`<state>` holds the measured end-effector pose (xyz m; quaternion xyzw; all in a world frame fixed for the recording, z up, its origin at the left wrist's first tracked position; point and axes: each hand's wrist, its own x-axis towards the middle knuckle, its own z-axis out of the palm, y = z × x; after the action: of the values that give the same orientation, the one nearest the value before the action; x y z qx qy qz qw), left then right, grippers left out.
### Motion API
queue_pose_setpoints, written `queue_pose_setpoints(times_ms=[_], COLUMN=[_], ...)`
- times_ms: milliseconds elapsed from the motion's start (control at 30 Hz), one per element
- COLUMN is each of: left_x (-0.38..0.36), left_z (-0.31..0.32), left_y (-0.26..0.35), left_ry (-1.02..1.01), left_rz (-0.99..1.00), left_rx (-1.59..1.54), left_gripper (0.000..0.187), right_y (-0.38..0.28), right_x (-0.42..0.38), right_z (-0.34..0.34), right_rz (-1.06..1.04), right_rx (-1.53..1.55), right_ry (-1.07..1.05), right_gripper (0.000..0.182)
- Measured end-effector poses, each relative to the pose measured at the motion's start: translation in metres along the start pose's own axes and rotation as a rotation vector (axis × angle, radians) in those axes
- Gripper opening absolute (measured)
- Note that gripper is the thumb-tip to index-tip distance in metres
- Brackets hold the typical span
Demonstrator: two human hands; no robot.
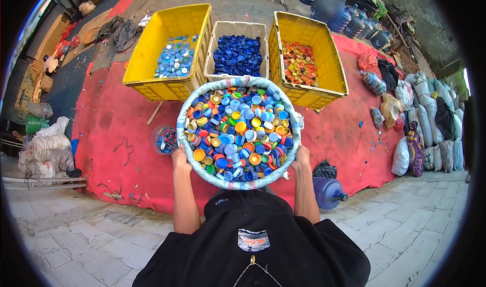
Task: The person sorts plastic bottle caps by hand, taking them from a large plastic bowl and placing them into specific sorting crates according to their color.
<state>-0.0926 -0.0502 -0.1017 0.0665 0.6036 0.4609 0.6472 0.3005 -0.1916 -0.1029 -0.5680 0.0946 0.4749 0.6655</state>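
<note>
A round basket (245,184) with a cloth-wrapped, pale blue rim is held up in front of my body. Mixed bottle caps (238,135) in blue, yellow, orange, red and green fill it. My left hand (180,159) is closed on the basket's left edge, while my right hand (301,158) grips the opposite edge. Just beyond stand a yellow crate (144,46) with light blue and white caps, a pale crate (215,39) of dark blue caps, and another yellow crate (329,59) holding red and orange caps.
Red sheeting (121,150) covers the ground. A clear tub (164,139) sits left of the basket, and a blue water jug (328,193) lies to the right. Stuffed sacks (425,120) line the right side; more water jugs (340,19) stand behind. White bundles (48,150) are piled at left.
</note>
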Motion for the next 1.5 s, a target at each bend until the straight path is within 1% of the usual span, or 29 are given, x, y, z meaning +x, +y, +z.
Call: queue_pose_setpoints(times_ms=[33, 67, 133, 167, 233, 300, 333, 367, 433, 467, 567, 633, 667, 700, 767, 800, 833, 900, 933, 1000, 1033, 1067, 1133, 1167, 1233, 1300, 1367, 1433, 1500], left_x=[0.000, -0.001, -0.006, 0.000, 0.020, 0.017, 0.016, 0.035, 0.034, 0.036, 0.042, 0.018, 0.006, 0.012, 0.018, 0.000, -0.008, -0.015, -0.009, -0.006, -0.005, -0.004, -0.036, -0.054, -0.076, -0.099, -0.107, -0.118, -0.121], left_z=[-0.006, -0.014, -0.014, -0.023, -0.025, -0.024, -0.013, -0.025, -0.023, -0.018, -0.012, 0.007, 0.018, 0.020, 0.019, 0.028, 0.027, 0.024, 0.018, 0.014, 0.012, 0.006, 0.006, 0.006, 0.005, 0.007, 0.002, 0.005, 0.008], left_y=[0.010, 0.017, 0.031, 0.025, 0.022, 0.009, 0.000, -0.015, -0.017, -0.017, -0.018, -0.002, 0.004, -0.002, -0.012, -0.008, -0.003, -0.001, -0.001, -0.006, -0.008, -0.010, -0.004, 0.002, 0.003, 0.005, -0.006, -0.011, -0.019], left_ry=[-0.048, -0.136, -0.281, -0.393, -0.636, -0.566, -0.467, -0.498, -0.455, -0.394, -0.282, -0.134, -0.037, 0.012, 0.215, 0.297, 0.238, 0.099, 0.091, 0.274, 0.361, 0.304, 0.285, 0.270, 0.117, -0.080, -0.246, -0.351, -0.376], left_rz=[-0.083, -0.128, -0.186, -0.251, -0.368, -0.317, -0.216, -0.185, -0.132, -0.124, -0.031, -0.004, 0.026, 0.150, 0.283, 0.317, 0.310, 0.287, 0.299, 0.431, 0.501, 0.647, 0.956, 1.111, 1.229, 1.290, 1.294, 1.299, 1.273], left_rx=[-0.105, -0.188, -0.306, -0.384, -0.544, -0.442, -0.469, -0.409, -0.386, -0.385, -0.393, -0.288, -0.247, -0.189, 0.092, 0.115, 0.051, -0.054, 0.009, 0.280, 0.418, 0.451, 0.695, 0.818, 0.906, 0.980, 1.035, 1.100, 1.123], left_gripper=[0.029, 0.029, 0.030, 0.030, 0.032, 0.027, 0.029, 0.033, 0.037, 0.041, 0.047, 0.053, 0.058, 0.055, 0.052, 0.052, 0.052, 0.053, 0.055, 0.053, 0.053, 0.048, 0.045, 0.043, 0.040, 0.039, 0.041, 0.045, 0.049], right_y=[-0.020, -0.003, -0.019, -0.022, -0.015, 0.003, 0.010, 0.012, 0.003, 0.000, 0.014, 0.006, 0.008, 0.010, 0.006, 0.003, 0.001, 0.008, 0.009, 0.006, 0.008, 0.009, 0.010, 0.010, 0.005, 0.010, 0.019, 0.024, 0.029], right_x=[-0.026, 0.015, 0.008, 0.007, 0.010, 0.014, 0.015, 0.018, 0.003, -0.002, 0.012, -0.012, -0.010, -0.009, -0.027, -0.040, -0.050, -0.030, -0.024, -0.022, -0.024, -0.023, -0.026, -0.036, -0.076, -0.094, -0.116, -0.140, -0.149], right_z=[0.019, -0.014, -0.007, -0.009, -0.003, -0.004, -0.003, -0.004, 0.011, 0.018, 0.012, 0.024, 0.015, 0.008, 0.017, 0.030, 0.035, 0.020, 0.017, 0.012, 0.016, 0.021, 0.024, 0.028, 0.053, 0.065, 0.079, 0.097, 0.102], right_rz=[0.165, 0.188, 0.256, 0.271, 0.283, 0.301, 0.264, 0.230, 0.157, 0.144, -0.021, -0.089, -0.140, -0.189, -0.200, -0.182, -0.171, -0.196, -0.196, -0.211, -0.316, -0.416, -0.649, -0.787, -1.039, -1.175, -1.253, -1.253, -1.305], right_rx=[0.134, 0.238, 0.279, 0.293, 0.371, 0.451, 0.468, 0.440, 0.387, 0.359, 0.276, 0.218, 0.130, 0.041, 0.027, 0.055, 0.086, 0.032, 0.024, -0.054, -0.130, -0.207, -0.447, -0.641, -1.047, -1.134, -1.291, -1.351, -1.510], right_ry=[-0.068, -0.178, -0.304, -0.379, -0.436, -0.490, -0.511, -0.464, -0.373, -0.275, -0.083, 0.024, 0.013, -0.010, -0.038, -0.053, -0.054, -0.039, -0.041, -0.045, 0.070, 0.191, 0.411, 0.421, 0.419, 0.185, -0.044, -0.287, -0.394], right_gripper=[0.022, 0.023, 0.026, 0.027, 0.031, 0.034, 0.040, 0.040, 0.042, 0.044, 0.045, 0.042, 0.041, 0.041, 0.040, 0.040, 0.039, 0.039, 0.040, 0.036, 0.034, 0.034, 0.034, 0.033, 0.032, 0.031, 0.035, 0.040, 0.045])
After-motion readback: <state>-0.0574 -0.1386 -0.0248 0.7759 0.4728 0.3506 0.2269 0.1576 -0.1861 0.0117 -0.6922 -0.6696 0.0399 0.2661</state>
